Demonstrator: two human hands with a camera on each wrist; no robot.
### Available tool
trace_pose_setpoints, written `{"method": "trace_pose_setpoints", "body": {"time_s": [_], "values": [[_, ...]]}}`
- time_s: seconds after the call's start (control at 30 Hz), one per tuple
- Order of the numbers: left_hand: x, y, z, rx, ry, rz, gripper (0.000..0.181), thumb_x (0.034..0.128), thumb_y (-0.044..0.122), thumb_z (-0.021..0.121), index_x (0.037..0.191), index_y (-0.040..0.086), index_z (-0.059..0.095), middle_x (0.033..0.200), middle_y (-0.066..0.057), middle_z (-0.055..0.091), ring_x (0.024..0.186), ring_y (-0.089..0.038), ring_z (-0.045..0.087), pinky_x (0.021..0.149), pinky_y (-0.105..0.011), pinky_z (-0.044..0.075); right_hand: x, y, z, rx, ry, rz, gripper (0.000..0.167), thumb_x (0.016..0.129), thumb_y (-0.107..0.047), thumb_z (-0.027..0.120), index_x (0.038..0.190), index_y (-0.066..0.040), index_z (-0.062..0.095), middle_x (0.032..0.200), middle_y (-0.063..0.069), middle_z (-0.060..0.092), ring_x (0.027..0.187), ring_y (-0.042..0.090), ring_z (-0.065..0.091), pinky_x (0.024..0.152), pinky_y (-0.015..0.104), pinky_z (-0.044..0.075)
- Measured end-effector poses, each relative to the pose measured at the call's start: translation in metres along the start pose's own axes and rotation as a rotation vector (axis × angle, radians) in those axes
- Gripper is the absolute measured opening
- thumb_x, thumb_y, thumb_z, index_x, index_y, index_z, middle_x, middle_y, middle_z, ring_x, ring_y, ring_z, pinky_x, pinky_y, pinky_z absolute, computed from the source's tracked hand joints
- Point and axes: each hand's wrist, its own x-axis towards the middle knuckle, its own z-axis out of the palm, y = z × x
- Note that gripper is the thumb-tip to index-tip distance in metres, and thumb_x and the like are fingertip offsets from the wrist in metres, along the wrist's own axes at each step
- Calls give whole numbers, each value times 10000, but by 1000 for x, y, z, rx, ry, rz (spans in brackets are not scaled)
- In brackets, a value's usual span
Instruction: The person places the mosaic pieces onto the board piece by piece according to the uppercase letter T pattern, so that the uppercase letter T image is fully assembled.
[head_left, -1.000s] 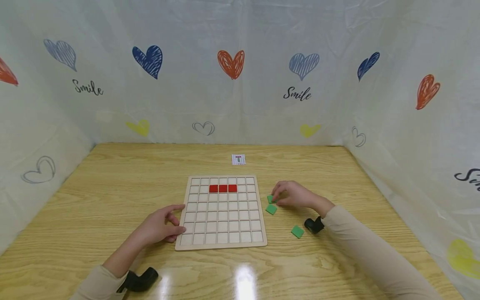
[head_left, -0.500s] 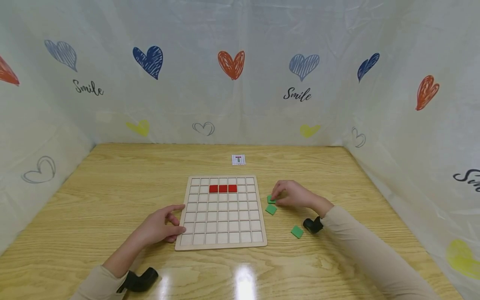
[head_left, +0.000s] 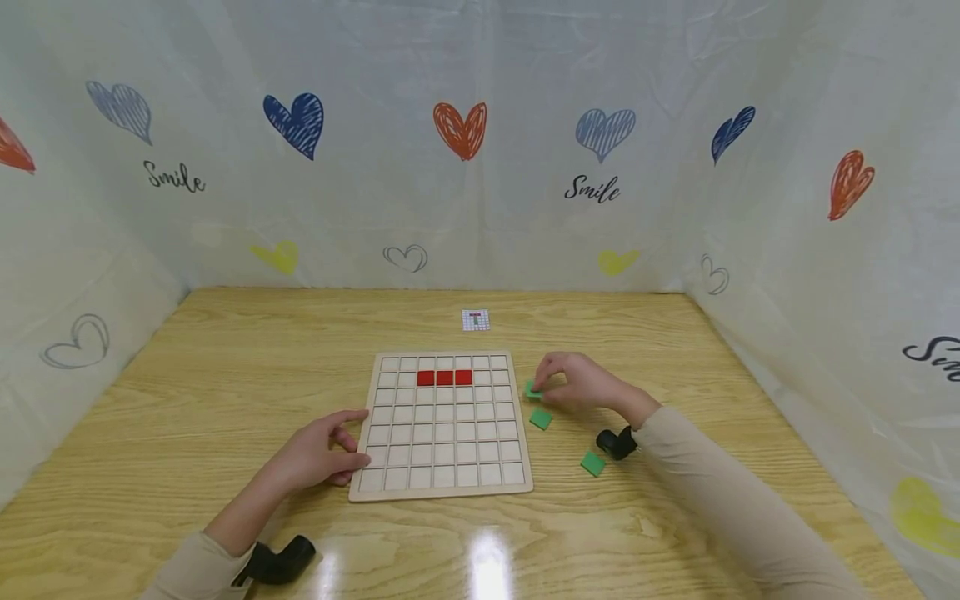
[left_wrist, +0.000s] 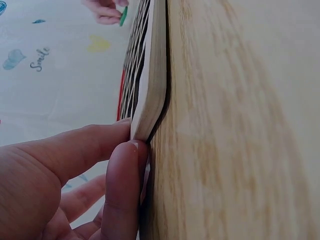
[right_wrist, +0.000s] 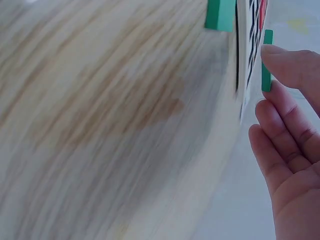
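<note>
A square wooden grid board (head_left: 446,497) lies on the table, with three red tiles (head_left: 445,377) side by side in its second row from the far edge. My left hand (head_left: 318,450) holds the board's left edge, thumb and index finger touching it, seen close up in the left wrist view. Just right of the board, my right hand (head_left: 585,385) pinches a green tile (right_wrist: 267,60) between thumb and fingers, raised off the table. Part of that tile is hidden by the fingers. Two more green tiles, a nearer one (head_left: 592,463) and one beside the board (head_left: 541,418), lie on the table.
Behind the board lies a small printed card (head_left: 476,319) with a red and green pattern on a grid. White sheeting (head_left: 480,217) with hearts encloses the wooden table (head_left: 225,375) at the back and sides. Black wrist mounts (head_left: 281,560) sit at both wrists.
My right hand has lifted a green tile from the table and moved it slightly left, toward the board. The left hand and the board stay put.
</note>
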Motion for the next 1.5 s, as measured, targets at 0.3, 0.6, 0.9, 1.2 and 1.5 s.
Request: {"method": "trace_pose_setpoints", "body": {"time_s": [0.3,0.6,0.9,1.2,1.5], "values": [[1,-1,0,7,-3,-6,685,772,58,750,1359,-32,410,839,-97,514,573,-158,566,517,-290,530,12,-7,3,12,11,-35,127,795,-12,712,914,-56,725,945,0,602,917,193,563,838,364,477],[1,-3,0,7,1,-7,684,768,57,752,1356,-33,414,832,-95,516,567,-156,566,510,-288,529,24,-12,9,33,0,-20,120,806,-45,711,921,-78,727,966,-14,596,957,193,553,861,369,461],[1,-1,0,-3,2,-17,689,768,63,755,1360,-26,413,855,-101,512,577,-158,560,516,-293,533,33,-17,12,41,0,-38,130,798,-30,710,920,-70,726,961,-8,598,948,187,549,856,358,457],[2,-1,0,7,2,-8,685,767,59,754,1356,-29,415,845,-99,513,574,-157,563,513,-292,530,43,-25,19,62,-8,-46,120,799,-51,724,916,-77,729,959,-11,598,943,172,543,856,349,456],[1,0,0,8,2,-10,683,771,62,751,1358,-28,413,840,-96,515,571,-156,563,513,-290,527,53,-34,22,88,-26,-52,131,797,-35,724,925,-64,727,966,4,600,943,177,546,854,404,466]]}}
